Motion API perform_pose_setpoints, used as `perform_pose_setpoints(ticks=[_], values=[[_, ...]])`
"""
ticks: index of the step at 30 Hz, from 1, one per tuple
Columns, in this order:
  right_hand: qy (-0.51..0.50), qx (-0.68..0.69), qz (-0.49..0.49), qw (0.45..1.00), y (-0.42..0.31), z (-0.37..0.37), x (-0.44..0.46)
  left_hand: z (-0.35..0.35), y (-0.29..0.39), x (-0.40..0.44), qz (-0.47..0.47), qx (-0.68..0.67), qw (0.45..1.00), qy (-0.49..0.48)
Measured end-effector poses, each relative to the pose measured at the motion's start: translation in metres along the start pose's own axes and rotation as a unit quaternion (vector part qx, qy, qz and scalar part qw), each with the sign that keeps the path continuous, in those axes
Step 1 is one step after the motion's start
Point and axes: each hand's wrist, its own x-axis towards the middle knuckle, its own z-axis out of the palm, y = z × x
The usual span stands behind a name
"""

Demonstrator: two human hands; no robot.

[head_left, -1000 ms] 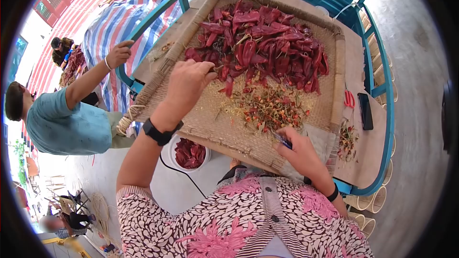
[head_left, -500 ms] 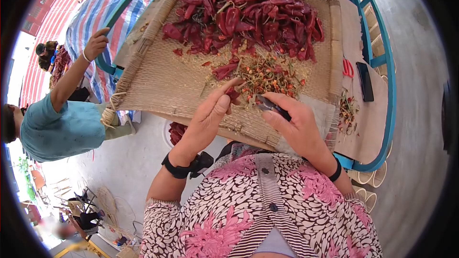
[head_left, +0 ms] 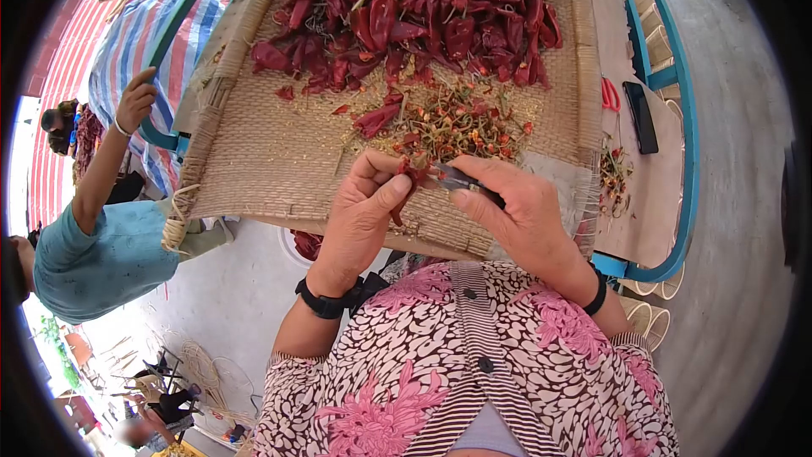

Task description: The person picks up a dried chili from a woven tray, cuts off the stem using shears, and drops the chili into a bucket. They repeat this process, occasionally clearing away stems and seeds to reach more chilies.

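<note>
My left hand (head_left: 359,218) pinches a dried red chili pepper (head_left: 403,193) between thumb and fingers, over the near edge of a woven tray (head_left: 262,144). Closed around dark snips (head_left: 463,181), my right hand (head_left: 529,216) holds their blades at the pepper's stem end. Whether the blades touch it I cannot tell. Just beyond both hands lies a heap of cut stems and bits (head_left: 461,125), with one loose red pepper (head_left: 377,117) at its left. A large pile of dried red chilies (head_left: 431,21) covers the tray's far side.
Right of the tray lie red-handled scissors (head_left: 610,95), a black phone (head_left: 640,118) and scattered stems (head_left: 616,176), inside a teal metal frame (head_left: 689,152). A person in a teal shirt (head_left: 118,245) stands at left, one hand on the frame. Below sits a basin of chilies (head_left: 306,244).
The pepper in my left hand is now turned with its tip downward, and my fingers have curled in. The snips have come closer to its stem end. The whole view has shifted slightly.
</note>
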Motion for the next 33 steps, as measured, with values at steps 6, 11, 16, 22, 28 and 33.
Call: perform_pose_setpoints(ticks=[6, 11, 16, 22, 28, 33], values=[[0.003, -0.015, -0.004, 1.000, 0.004, 0.001, 0.001, 0.000, -0.002, 0.002, 0.000, 0.012, 1.000, 0.021], [-0.013, 0.011, 0.026, 1.000, 0.003, -0.001, 0.001, -0.002, -0.004, 0.006, 0.016, 0.045, 0.999, 0.027], [-0.020, 0.099, 0.045, 0.994, 0.010, 0.003, -0.002, -0.001, -0.001, 0.006, 0.015, 0.064, 0.998, 0.016], [-0.048, 0.097, 0.042, 0.993, 0.011, 0.002, -0.005, 0.001, 0.003, 0.003, -0.009, 0.073, 0.997, -0.016], [-0.040, 0.002, 0.002, 0.999, 0.004, 0.002, -0.008, -0.002, -0.001, 0.000, -0.008, 0.119, 0.993, -0.022], [-0.003, 0.041, -0.002, 0.999, 0.010, 0.014, -0.016, 0.001, -0.009, -0.002, 0.002, 0.108, 0.994, -0.014]])
